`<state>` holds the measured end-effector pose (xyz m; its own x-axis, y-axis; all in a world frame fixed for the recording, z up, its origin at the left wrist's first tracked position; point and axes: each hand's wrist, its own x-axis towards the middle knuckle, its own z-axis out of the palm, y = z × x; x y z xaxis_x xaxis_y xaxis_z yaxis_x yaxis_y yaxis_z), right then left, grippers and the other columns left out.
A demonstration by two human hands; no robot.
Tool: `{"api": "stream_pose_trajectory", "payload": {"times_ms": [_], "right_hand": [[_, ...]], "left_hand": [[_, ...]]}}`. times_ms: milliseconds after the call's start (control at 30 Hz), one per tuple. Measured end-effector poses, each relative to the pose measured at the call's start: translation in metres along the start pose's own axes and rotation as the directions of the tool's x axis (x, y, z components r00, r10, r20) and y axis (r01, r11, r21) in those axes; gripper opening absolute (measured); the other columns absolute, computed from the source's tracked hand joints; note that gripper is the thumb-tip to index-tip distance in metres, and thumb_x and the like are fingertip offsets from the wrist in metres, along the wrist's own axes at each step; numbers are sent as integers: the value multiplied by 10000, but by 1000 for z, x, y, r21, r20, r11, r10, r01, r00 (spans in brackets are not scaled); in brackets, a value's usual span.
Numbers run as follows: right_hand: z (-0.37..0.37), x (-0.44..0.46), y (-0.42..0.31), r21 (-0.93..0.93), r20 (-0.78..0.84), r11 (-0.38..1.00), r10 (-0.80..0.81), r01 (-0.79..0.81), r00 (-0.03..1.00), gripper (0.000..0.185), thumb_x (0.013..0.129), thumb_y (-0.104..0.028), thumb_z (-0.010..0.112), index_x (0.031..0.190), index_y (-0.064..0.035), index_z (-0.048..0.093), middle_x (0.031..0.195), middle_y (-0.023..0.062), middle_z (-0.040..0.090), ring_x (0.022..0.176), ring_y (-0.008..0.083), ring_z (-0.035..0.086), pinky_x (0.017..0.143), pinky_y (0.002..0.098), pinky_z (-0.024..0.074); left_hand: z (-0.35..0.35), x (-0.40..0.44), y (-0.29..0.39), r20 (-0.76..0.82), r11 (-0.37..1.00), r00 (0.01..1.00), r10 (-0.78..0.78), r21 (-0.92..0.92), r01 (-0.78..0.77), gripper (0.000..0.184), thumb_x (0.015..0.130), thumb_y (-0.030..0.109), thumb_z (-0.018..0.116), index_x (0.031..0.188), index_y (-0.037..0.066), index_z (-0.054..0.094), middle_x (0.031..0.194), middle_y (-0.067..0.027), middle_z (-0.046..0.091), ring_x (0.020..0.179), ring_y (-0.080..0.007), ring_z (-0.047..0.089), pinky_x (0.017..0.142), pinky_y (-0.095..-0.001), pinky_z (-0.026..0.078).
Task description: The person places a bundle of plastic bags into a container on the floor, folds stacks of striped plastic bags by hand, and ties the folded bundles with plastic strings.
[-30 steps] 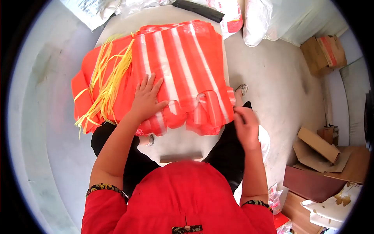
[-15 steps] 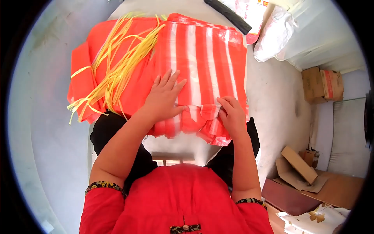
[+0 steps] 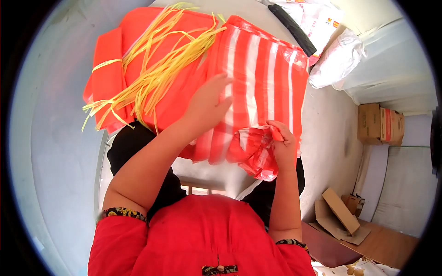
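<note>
A stack of red-and-white striped plastic sheeting (image 3: 258, 83) lies in front of me; whether it is sheets or bags I cannot tell. My right hand (image 3: 284, 140) is closed on the crumpled near edge of the striped plastic, at its right side. Over the left part of the stack is my left hand (image 3: 208, 105), slightly blurred, with thumb and fingers apart and nothing held. Whether it touches the plastic I cannot tell. To the left, yellow plastic ties (image 3: 161, 73) lie loosely across a folded red pile (image 3: 189, 23).
A black roll (image 3: 292, 30) and white bags (image 3: 336, 60) lie at the back right. A cardboard box (image 3: 380, 124) stands on the right, with an opened carton (image 3: 338, 216) on a brown surface (image 3: 382, 244) nearer me. My knees are under the pile.
My left hand has lifted or slid from lying flat on the striped plastic. My right hand has gathered up more of the near edge, now bunched. The view has shifted a little.
</note>
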<state>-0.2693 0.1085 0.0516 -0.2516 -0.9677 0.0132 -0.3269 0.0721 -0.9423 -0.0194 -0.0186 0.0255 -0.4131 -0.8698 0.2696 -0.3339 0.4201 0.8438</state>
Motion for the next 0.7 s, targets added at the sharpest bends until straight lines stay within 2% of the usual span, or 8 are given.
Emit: {"api": "stream_pose_trajectory", "payload": {"times_ms": [33,133,233,333,433,533,633,700], "right_hand": [[1,0,-9,134,0,980,146,-144,989,307,960,86,553,1172,-40,735,1118,73,705,887,157,680,739,269,537],[5,1,-11,178,-33,978,119,-111,992,252,1035,-7,539,1189,-42,736,1055,38,690,781,103,641,655,229,497],[4,2,-5,189,-55,974,137,-124,989,221,1046,-62,577,1197,-38,736,1002,20,691,779,92,615,645,226,481],[11,0,-4,248,-98,965,117,-90,988,217,1057,-113,599,1202,-26,735,963,1,684,763,75,590,640,216,467],[20,-1,3,350,-123,930,164,-112,979,226,1056,-139,614,1204,-19,735,960,-6,683,754,63,579,631,202,450],[25,0,6,303,-151,953,69,-20,986,230,1051,-132,615,1216,-28,737,956,-18,680,779,54,571,663,195,448],[33,-6,-2,375,-201,921,192,-105,961,227,1042,-119,620,1212,-25,738,963,-23,680,801,47,557,702,199,446],[35,-8,7,363,-181,921,216,-139,959,234,1031,-89,612,1217,-17,735,991,-9,693,862,66,587,762,223,475]], "left_hand": [[-2,0,-1,-71,994,996,-44,-100,37,512,983,200,663,1458,68,523,1575,-184,418,1447,-328,441,1170,-451,393],[-4,-1,-2,-137,893,952,-274,-404,199,469,1022,204,629,1452,52,521,1497,-148,475,1387,-261,490,1138,-403,420],[-5,-4,8,-125,842,894,-430,-411,348,450,1039,193,611,1449,39,511,1462,-139,485,1340,-221,515,1095,-381,452],[-3,-9,13,-48,771,906,-420,-545,328,515,1034,181,618,1499,46,442,1449,-151,495,1304,-212,535,1061,-380,472],[-6,-15,16,96,668,890,-446,-626,403,593,1032,187,625,1546,57,360,1360,-141,581,1219,-199,590,1017,-373,497],[-14,-19,23,166,618,869,-466,-641,454,674,988,208,665,1557,56,337,1188,-136,666,1088,-181,642,896,-330,532],[-22,-24,22,183,647,879,-439,-614,451,654,1021,152,634,1583,91,306,1107,-109,700,1008,-168,670,893,-343,545],[-31,-26,26,246,517,862,-443,-716,470,647,1015,120,629,1583,100,320,1088,-101,697,967,-145,667,845,-319,546]]}}
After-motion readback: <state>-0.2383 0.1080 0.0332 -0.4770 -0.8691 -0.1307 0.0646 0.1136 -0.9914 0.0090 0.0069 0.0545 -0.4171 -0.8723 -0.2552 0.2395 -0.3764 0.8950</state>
